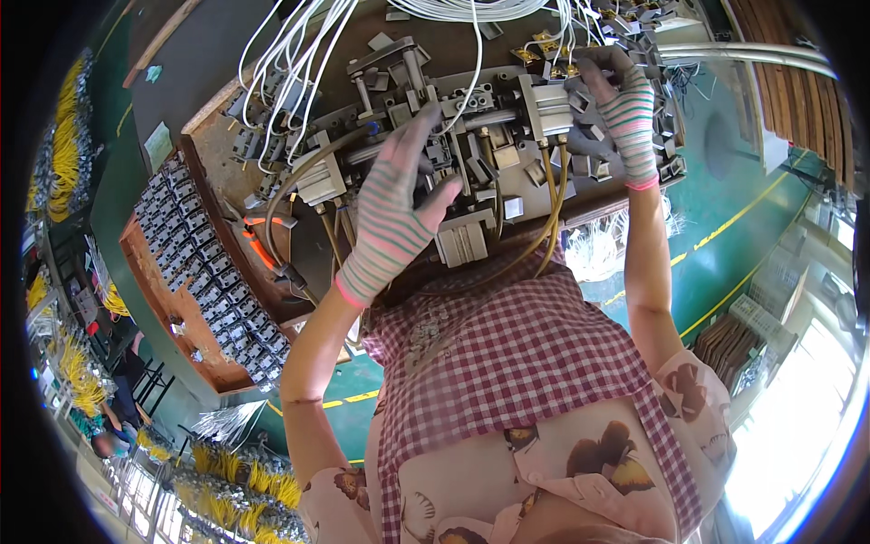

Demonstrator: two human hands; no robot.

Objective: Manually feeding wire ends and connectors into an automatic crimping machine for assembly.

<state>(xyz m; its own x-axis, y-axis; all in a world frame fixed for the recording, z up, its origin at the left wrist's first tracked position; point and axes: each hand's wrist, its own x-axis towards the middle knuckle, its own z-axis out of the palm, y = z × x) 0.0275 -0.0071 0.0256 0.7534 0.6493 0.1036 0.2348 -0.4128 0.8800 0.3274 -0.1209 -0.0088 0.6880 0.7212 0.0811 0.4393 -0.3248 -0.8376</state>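
Note:
Both my hands wear striped knit gloves with grey fingers. My left hand [390, 208] is over a metal clamping fixture [462, 240], its fingers stretched out and the thumb apart. Beside its fingertips a white wire [471, 72] runs down into the middle of the fixture; I cannot tell whether they touch it. My right hand [623, 104] is at the far right of the bench, fingers curled down beside some small brass-coloured pieces [548, 43] and loose grey metal parts. Whatever its fingertips hold is hidden. Brown hoses [555, 199] lead from the fixture's cylinders.
Orange-handled pliers [260, 243] lie left of the fixture. A wooden tray [159, 276] holds rows of grey metal parts [195, 263]. White wires [399, 9] bundle along the far edge. Bundles of yellow wires [68, 150] and another person [109, 442] are farther left.

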